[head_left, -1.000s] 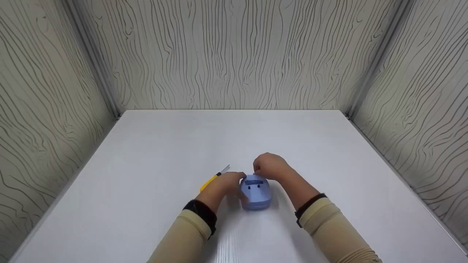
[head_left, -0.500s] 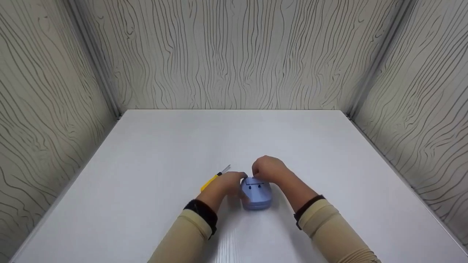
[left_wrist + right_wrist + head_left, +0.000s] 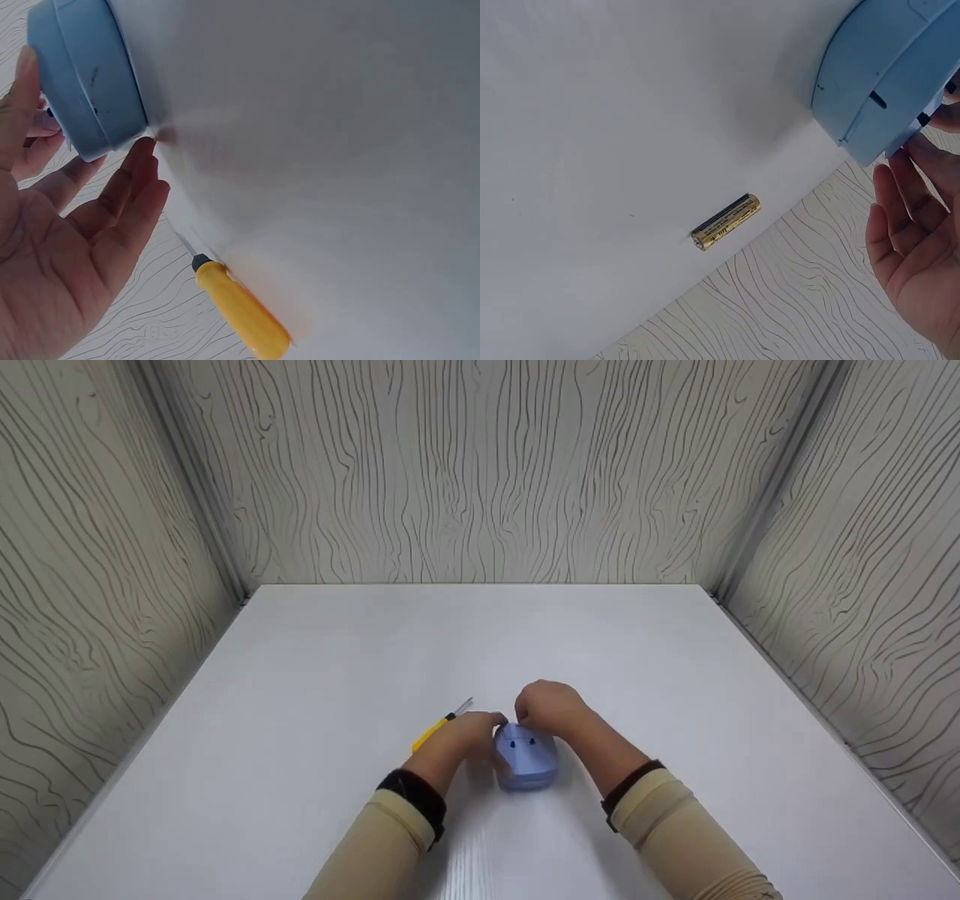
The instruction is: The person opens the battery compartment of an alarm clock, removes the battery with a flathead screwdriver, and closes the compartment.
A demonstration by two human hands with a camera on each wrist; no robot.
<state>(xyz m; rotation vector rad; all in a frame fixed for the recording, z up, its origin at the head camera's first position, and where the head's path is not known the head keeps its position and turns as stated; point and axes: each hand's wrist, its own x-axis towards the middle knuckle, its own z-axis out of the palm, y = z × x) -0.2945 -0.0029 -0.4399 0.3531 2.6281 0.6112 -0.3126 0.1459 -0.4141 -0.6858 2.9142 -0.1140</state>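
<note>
A light-blue rounded plastic case with two small dark pegs or holes on top sits on the white table. My left hand holds its left side, the thumb against it in the left wrist view. At the far end, the curled fingers of my right hand pinch the edge of a small blue cover, which lies nearly level over the slot; the fingertips are partly hidden. In the right wrist view a gold-and-black battery lies on the table near that hand.
A screwdriver with a yellow handle lies just left of my left hand, its metal tip pointing away. Wood-grain panels wall the white table at the back and both sides.
The dark slot on top of the case has become covered as my right hand brought the cover down and slightly toward me. My left hand stays put on the case.
</note>
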